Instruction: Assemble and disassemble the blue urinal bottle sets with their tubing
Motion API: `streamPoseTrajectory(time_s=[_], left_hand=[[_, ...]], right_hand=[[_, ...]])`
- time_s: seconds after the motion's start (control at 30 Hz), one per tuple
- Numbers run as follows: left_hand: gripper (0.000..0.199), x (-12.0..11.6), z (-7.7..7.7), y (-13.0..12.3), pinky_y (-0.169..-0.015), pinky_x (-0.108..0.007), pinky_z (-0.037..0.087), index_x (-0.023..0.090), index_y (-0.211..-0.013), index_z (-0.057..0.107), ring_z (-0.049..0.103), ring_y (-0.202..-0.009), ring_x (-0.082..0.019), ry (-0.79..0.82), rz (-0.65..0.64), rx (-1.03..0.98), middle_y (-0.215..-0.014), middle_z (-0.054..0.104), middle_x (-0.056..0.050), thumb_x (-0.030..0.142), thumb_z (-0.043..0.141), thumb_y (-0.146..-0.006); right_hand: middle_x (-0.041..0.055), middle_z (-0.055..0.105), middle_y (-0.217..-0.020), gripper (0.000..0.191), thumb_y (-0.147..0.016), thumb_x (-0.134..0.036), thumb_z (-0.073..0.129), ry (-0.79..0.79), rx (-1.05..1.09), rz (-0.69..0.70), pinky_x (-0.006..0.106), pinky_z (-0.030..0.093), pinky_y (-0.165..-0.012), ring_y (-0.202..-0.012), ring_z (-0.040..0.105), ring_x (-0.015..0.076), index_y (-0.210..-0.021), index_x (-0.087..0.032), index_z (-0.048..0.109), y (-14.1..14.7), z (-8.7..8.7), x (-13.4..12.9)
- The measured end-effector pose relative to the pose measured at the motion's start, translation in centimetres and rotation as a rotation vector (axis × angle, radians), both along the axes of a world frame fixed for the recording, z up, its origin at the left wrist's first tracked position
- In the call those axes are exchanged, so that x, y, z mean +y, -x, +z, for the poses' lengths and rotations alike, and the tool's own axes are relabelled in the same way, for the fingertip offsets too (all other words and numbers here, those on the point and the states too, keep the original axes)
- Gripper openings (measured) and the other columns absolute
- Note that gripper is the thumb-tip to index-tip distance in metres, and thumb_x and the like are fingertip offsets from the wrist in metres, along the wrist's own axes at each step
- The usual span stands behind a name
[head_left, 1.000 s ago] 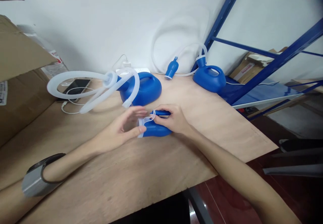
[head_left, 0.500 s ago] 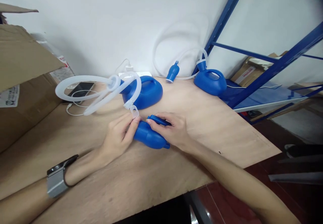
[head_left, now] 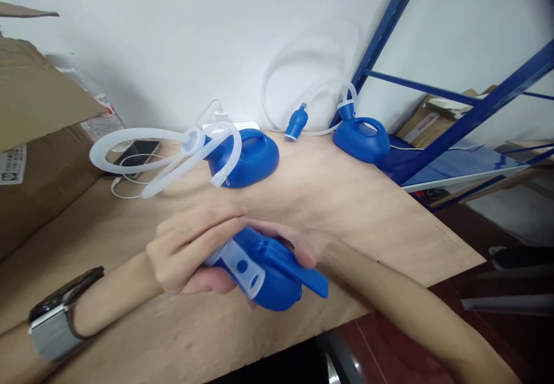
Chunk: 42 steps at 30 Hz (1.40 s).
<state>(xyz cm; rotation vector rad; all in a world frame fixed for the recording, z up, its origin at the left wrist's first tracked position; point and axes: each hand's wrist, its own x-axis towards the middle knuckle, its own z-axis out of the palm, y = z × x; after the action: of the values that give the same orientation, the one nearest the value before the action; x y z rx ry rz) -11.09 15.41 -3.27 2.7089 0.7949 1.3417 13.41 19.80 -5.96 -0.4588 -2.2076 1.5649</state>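
Observation:
Near the front of the wooden table, a blue bottle-shaped piece (head_left: 277, 292) is held between both hands. My left hand (head_left: 194, 251) is wrapped round its left end, where a translucent strap (head_left: 244, 268) with holes sticks out. Behind it, the fingers of my right hand (head_left: 298, 240) are closed round the piece and its flat blue clip (head_left: 303, 271); some fingers are hidden. Farther back sits a blue jug (head_left: 255, 162), with a coiled translucent hose (head_left: 168, 168) attached at its neck. The hose's free end lies in front of the jug.
A second blue jug (head_left: 361, 142) stands at the back right, its hose leading to a blue bottle-shaped end (head_left: 296, 122). A phone (head_left: 136, 154) with cable, a power strip (head_left: 247, 125) and a cardboard box (head_left: 52, 194) are left and back. Blue shelving (head_left: 454, 162) stands right.
Both hands have brought the blue piece closer and turned it, so the strap and clip now face me. My left hand has shifted from a fingertip pinch to a fuller grasp.

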Motion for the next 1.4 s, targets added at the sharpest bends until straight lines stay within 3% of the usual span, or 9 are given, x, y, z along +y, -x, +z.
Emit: streamPoseTrajectory(time_s=[0.1,0.2,0.33,0.53,0.73,0.87,1.03,1.17,1.4], left_hand=[[0.050,0.1,-1.4,0.2,-0.089,-0.037,0.070,0.028,-0.141,0.069,0.082,-0.105,-0.027,-0.048,-0.019,0.022,-0.123,0.082,-0.010,0.054,0.037,-0.112],[0.048,0.4,-2.4,0.3,-0.090,-0.036,0.068,0.027,-0.147,0.063,0.080,-0.108,-0.026,-0.051,0.022,-0.004,-0.125,0.080,-0.010,0.044,0.033,-0.114],[0.039,0.9,-2.0,-0.1,-0.081,-0.033,0.065,0.030,-0.142,0.065,0.079,-0.100,-0.024,-0.098,0.092,-0.040,-0.118,0.080,-0.004,0.031,0.044,-0.110],[0.032,0.8,0.1,-1.3,-0.054,-0.033,0.045,0.028,-0.097,0.071,0.062,-0.059,-0.018,0.065,0.253,0.007,-0.076,0.070,0.000,0.034,0.043,-0.112],[0.044,1.6,1.7,-2.3,-0.057,-0.035,0.040,0.023,-0.077,0.057,0.054,-0.057,-0.017,0.332,0.401,0.018,-0.068,0.063,-0.002,0.044,0.036,-0.111],[0.047,2.6,2.8,-1.7,-0.058,-0.035,0.041,0.024,-0.067,0.051,0.052,-0.058,-0.018,0.611,0.440,-0.030,-0.061,0.058,-0.002,0.046,0.037,-0.106],[0.051,2.4,3.1,-0.6,-0.069,-0.032,0.052,0.022,-0.079,0.066,0.062,-0.075,-0.019,0.808,0.244,-0.190,-0.077,0.066,-0.003,0.062,0.047,-0.105],[0.043,2.4,3.0,-1.6,-0.079,-0.032,0.059,0.023,-0.095,0.071,0.067,-0.094,-0.022,1.048,0.129,-0.436,-0.097,0.071,-0.004,0.065,0.060,-0.098],[0.055,3.5,2.2,-4.8,-0.054,-0.027,0.030,0.023,-0.061,0.041,0.033,-0.059,-0.012,1.156,0.353,-0.581,-0.061,0.037,0.004,0.066,0.065,-0.085]], right_hand=[[0.0092,0.077,-0.102,0.081,-0.077,-0.082,0.079,0.355,0.042,0.221,0.034,0.065,-0.081,-0.090,0.078,0.0219,-0.123,-0.017,0.068,-0.1,1.1,-0.9],[0.0064,0.073,-0.103,0.073,-0.066,-0.061,0.095,0.570,0.076,0.207,0.030,0.063,-0.076,-0.087,0.072,0.0189,-0.117,-0.018,0.068,-0.2,2.2,-1.1],[0.0005,0.068,-0.095,0.059,-0.061,-0.037,0.095,0.353,0.043,0.010,0.027,0.059,-0.068,-0.081,0.064,0.0163,-0.110,-0.021,0.067,0.2,3.0,-1.3],[0.0004,0.075,-0.110,0.082,-0.062,-0.038,0.094,-0.117,-0.143,-0.233,0.033,0.060,-0.077,-0.092,0.072,0.0218,-0.135,-0.026,0.061,0.2,4.2,-2.4],[0.0189,0.070,-0.140,0.119,-0.066,-0.054,0.094,-0.722,-0.388,-0.388,0.051,0.062,-0.089,-0.118,0.072,0.0395,-0.164,-0.017,0.035,0.6,3.7,-2.7],[0.0224,0.067,-0.143,0.114,-0.078,-0.053,0.089,-1.040,-0.502,-0.392,0.046,0.062,-0.078,-0.120,0.071,0.0416,-0.169,-0.019,0.030,0.4,2.9,-2.5],[0.0211,0.069,-0.141,0.109,-0.080,-0.073,0.082,-1.056,-0.307,-0.536,0.052,0.064,-0.087,-0.119,0.072,0.0406,-0.163,-0.017,0.038,-0.9,2.1,-1.2],[0.0157,0.074,-0.132,0.074,-0.098,-0.073,0.065,-1.066,-0.136,-0.503,0.048,0.062,-0.097,-0.115,0.075,0.0325,-0.148,-0.019,0.056,-1.1,1.8,-0.3],[0.0152,0.074,-0.131,0.058,-0.100,-0.061,0.067,-1.126,-0.058,-0.523,0.044,0.063,-0.089,-0.111,0.075,0.0298,-0.139,-0.019,0.059,0.1,0.9,-0.4]])
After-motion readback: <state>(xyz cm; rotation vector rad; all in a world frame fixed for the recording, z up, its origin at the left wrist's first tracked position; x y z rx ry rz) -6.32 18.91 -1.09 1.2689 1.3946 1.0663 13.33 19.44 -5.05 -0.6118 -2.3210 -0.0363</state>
